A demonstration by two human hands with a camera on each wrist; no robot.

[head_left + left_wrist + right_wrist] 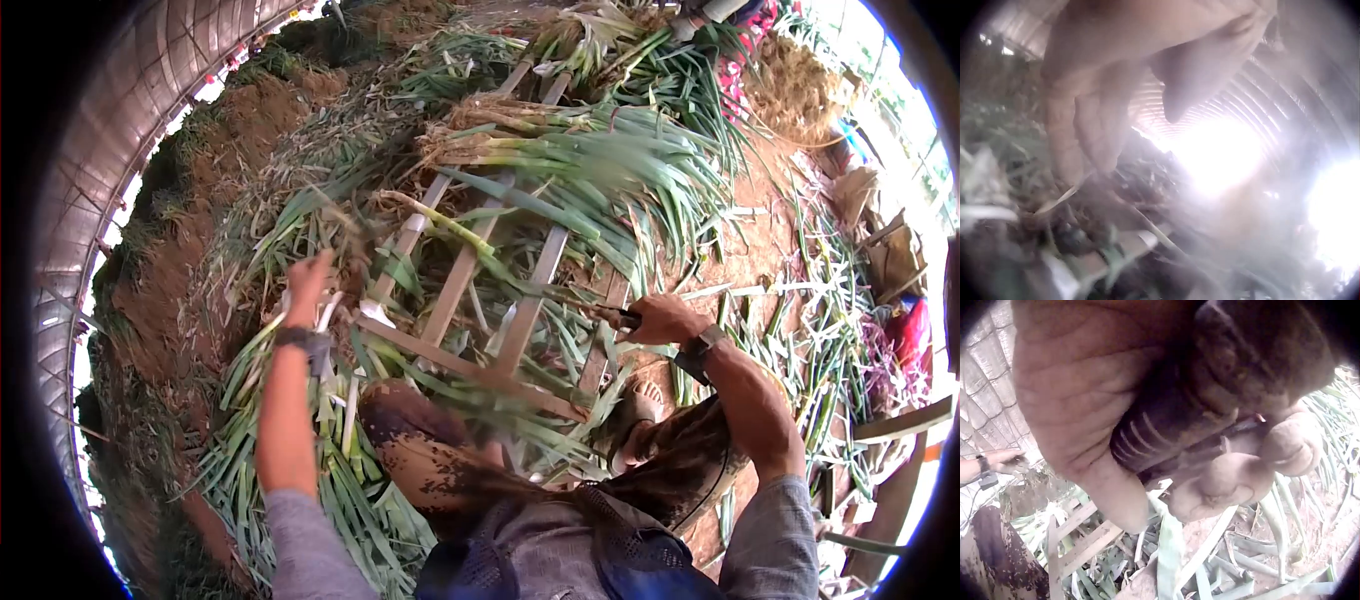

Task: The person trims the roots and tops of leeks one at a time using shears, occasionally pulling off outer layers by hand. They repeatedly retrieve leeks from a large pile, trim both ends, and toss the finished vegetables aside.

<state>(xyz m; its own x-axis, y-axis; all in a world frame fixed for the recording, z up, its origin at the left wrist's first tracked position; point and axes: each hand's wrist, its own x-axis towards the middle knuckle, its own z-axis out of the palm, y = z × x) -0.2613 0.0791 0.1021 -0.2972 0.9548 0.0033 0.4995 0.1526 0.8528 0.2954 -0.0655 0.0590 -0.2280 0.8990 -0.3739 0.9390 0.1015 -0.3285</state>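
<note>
My right hand (665, 320) grips the dark ribbed handle (1160, 431) of a knife, whose thin blade (590, 308) points left over a wooden slatted frame (460, 280). The fingers curl tightly round the handle in the right wrist view. My left hand (305, 285) reaches out to the left of the frame, over a heap of long green leek leaves (300, 440). Its fingers (1085, 125) hang down fairly straight and touch dry leaves without closing on anything. Across the far end of the frame lies a bundle of leeks (560, 160).
A mud-stained knee (420, 450) sits just below the frame. Bare soil (170, 290) rises on the left. Cut leaves and trimmings litter the ground on the right (820, 350), where there are also wooden boards (900, 420). A greenhouse roof (130, 90) arches at the upper left.
</note>
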